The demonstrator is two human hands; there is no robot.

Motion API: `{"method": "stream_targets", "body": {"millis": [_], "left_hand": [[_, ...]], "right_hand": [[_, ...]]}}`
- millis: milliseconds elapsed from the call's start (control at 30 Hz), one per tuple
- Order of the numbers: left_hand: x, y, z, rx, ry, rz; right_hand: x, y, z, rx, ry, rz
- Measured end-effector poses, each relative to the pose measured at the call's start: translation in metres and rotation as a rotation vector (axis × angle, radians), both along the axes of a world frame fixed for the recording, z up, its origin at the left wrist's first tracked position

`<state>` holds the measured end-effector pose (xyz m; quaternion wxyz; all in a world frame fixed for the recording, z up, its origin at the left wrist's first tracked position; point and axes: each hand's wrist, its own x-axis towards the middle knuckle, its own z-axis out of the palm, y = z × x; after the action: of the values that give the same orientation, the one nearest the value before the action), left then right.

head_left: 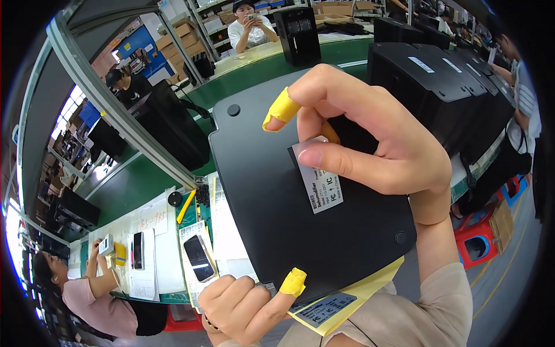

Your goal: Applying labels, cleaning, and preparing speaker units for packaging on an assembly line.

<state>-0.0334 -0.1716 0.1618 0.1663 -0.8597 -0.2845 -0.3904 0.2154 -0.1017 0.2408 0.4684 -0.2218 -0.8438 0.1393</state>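
Observation:
A large black appliance (260, 185) stands right before me, its flat face with round feet turned up toward me. My right hand (376, 139) reaches over it, thumb on a silver printed label (322, 194) and other fingers curled behind its top edge. The label lies over the black face at a tilt; whether it is stuck down I cannot tell. Yellow tape wraps the right index fingertip, which is held off the label. Low at the appliance's near edge, my left hand (248, 306) is closed, its taped thumb against a yellow backing sheet (370, 289) bearing another silver label (326, 309).
Black appliances (428, 75) line the green conveyor on the right, another (167, 124) stands left. A phone (198, 257), papers and a yellow-handled tool (186, 207) lie on the left bench. A metal post (115, 104) rises there. Co-workers sit left and across; red stools (477, 240) stand right.

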Motion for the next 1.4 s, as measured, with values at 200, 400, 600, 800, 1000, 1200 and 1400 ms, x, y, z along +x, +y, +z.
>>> {"method": "stream_targets", "body": {"millis": [200, 400, 600, 800, 1000, 1200, 1400], "left_hand": [[0.0, 0.001, 0.0, 0.009, 0.0, -0.016], [0.0, 0.004, 0.001, 0.03, -0.002, -0.077], [-0.002, 0.006, 0.002, 0.033, 0.021, -0.082], [0.001, 0.007, 0.004, 0.03, 0.001, -0.122], [-0.007, 0.019, 0.004, 0.005, 0.003, -0.186], [0.008, 0.052, 0.018, 0.034, -0.123, -0.17], [0.006, 0.088, 0.031, 0.05, -0.205, -0.115]], "right_hand": [[0.001, 0.0, 0.001, 0.01, -0.007, 0.005], [0.0, -0.003, 0.002, 0.007, -0.039, -0.033], [0.0, -0.001, 0.001, 0.043, -0.064, -0.05], [0.003, -0.009, 0.006, 0.033, -0.093, -0.082], [0.001, 0.011, 0.01, 0.519, -0.28, -0.673], [0.049, 0.01, -0.032, -0.208, 0.135, -0.504], [0.013, 0.045, -0.088, -0.164, 0.545, -0.139]]}}
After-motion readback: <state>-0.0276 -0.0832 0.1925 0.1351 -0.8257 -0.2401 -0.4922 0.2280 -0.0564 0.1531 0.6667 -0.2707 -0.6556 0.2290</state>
